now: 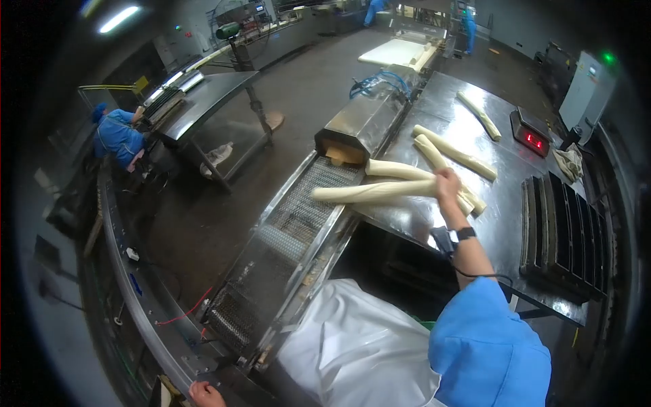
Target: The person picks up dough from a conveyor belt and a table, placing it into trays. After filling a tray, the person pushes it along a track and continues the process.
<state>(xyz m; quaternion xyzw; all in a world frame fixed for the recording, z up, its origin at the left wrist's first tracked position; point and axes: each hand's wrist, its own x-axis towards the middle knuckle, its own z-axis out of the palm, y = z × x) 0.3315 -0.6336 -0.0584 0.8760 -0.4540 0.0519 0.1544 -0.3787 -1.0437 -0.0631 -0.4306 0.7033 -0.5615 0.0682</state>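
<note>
My right hand [447, 190] is closed around the right end of a long pale dough roll [373, 192]. The roll's far end reaches left over the mesh conveyor belt [293, 210]. Close by, more dough rolls lie on the steel table [441, 95]: one [400, 169] just behind the held roll, one [461, 154] farther right, and others partly crossing under my hand. A separate roll [479, 115] lies near the scale. Low at the bottom edge, my left hand [205, 394] is beside the metal frame with its fingers curled; what they hold, if anything, is hidden.
A metal tunnel housing [359, 125] covers the belt ahead. On the table's right side are a scale [530, 132] with red digits, a stack of dark trays [563, 234] and a cloth [568, 163]. A co-worker [119, 136] sits at another table [203, 105] to the left.
</note>
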